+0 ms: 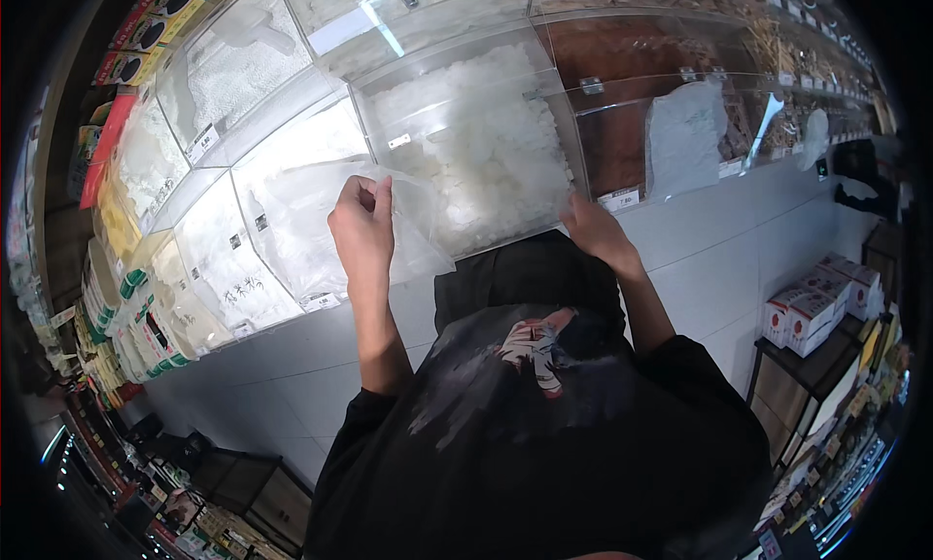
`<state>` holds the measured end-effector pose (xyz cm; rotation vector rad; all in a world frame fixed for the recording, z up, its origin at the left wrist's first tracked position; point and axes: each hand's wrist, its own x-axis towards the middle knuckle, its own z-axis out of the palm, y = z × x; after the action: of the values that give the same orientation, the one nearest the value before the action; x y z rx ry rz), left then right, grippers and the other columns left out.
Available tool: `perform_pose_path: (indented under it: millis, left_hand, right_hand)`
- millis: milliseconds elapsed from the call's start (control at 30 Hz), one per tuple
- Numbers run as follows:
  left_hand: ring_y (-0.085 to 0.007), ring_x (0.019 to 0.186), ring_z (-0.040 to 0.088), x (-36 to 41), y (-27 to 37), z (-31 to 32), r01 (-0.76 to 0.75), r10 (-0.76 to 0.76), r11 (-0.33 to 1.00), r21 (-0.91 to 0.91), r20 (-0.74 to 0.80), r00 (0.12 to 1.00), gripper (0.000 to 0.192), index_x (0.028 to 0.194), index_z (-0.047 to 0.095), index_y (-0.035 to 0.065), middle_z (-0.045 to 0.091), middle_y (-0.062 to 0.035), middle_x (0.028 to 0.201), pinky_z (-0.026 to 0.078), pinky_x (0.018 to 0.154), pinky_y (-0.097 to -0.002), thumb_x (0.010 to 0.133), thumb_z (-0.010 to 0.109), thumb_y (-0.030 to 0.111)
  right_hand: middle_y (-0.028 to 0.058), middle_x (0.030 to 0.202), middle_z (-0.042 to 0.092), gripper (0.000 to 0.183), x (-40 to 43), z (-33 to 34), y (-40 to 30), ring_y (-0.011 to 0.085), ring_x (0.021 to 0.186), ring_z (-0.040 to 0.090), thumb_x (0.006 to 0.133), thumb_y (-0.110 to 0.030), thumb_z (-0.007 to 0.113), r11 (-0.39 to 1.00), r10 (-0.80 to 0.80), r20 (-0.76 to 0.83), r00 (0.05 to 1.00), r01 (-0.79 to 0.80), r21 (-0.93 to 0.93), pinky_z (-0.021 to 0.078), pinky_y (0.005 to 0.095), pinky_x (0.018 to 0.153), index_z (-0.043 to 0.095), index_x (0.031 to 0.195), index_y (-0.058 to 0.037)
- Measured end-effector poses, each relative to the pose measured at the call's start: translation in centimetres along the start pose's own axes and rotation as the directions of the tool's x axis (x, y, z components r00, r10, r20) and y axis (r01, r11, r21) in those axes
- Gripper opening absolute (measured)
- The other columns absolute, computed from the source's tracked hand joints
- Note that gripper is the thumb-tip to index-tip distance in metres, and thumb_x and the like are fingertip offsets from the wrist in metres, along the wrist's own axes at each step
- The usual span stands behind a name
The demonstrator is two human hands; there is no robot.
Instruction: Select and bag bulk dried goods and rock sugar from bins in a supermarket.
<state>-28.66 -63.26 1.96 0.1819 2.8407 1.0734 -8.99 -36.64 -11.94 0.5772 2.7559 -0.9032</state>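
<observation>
My left hand (364, 228) pinches a clear plastic bag (415, 232) between thumb and fingers. The thin bag hangs loosely over the front of a bin of white powder (299, 141). To its right is a clear acrylic bin (477, 148) heaped with whitish, translucent lumps that look like rock sugar. My right hand (599, 228) is at that bin's front right corner, fingertips against its edge. Whether the fingers grip the lid or only touch it, I cannot tell.
A bin of reddish-brown goods (616, 122) adjoins on the right, with a whitish plastic bag (685, 141) at its front. Packaged sacks (149, 330) stand at the left. Behind on the right, white cartons (813, 305) sit on a dark stand (802, 370) above the tiled floor (700, 275).
</observation>
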Motion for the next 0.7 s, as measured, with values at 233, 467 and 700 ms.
perform_pose_path:
  millis: [233,467,700]
  left_hand:
    - [-0.0171,0.049,0.049,0.6,0.9,1.0,0.1,-0.099,0.995,0.005,-0.107,0.989,0.03,0.076,0.059,0.0002,0.058,-0.0077,0.056,0.043,0.053,-0.0318,0.09,0.074,0.023]
    - [-0.0161,0.05,0.051,0.3,1.6,1.5,0.192,-0.182,0.98,0.055,-0.156,0.971,0.031,0.075,0.059,-0.0007,0.058,-0.0081,0.056,0.044,0.053,-0.031,0.09,0.074,0.022]
    - [-0.019,0.066,0.057,-2.4,3.7,2.0,0.264,-0.256,0.964,0.014,-0.198,0.946,0.032,0.086,0.059,0.0015,0.06,-0.0077,0.073,0.047,0.064,-0.0334,0.085,0.079,0.026]
  right_hand:
    - [-0.0037,0.066,0.041,0.043,3.1,-2.5,-1.6,0.0028,0.045,0.033,0.099,-0.051,0.053,0.315,-0.027,0.742,0.67,-0.698,0.643,0.0255,0.0188,0.036,0.05,0.099,-0.0076]
    - [-0.0051,0.064,0.04,0.041,15.1,3.7,-4.1,0.0019,0.041,0.028,0.101,-0.049,0.052,0.035,-0.285,0.833,0.474,-0.863,0.503,0.0217,0.0188,0.035,0.047,0.102,-0.0088]
    - [-0.0034,0.066,0.041,0.041,17.3,6.2,-7.1,0.0047,0.042,0.029,0.103,-0.046,0.049,0.063,-0.261,0.785,0.561,-0.802,0.594,0.0235,0.0232,0.037,0.047,0.099,-0.0056]
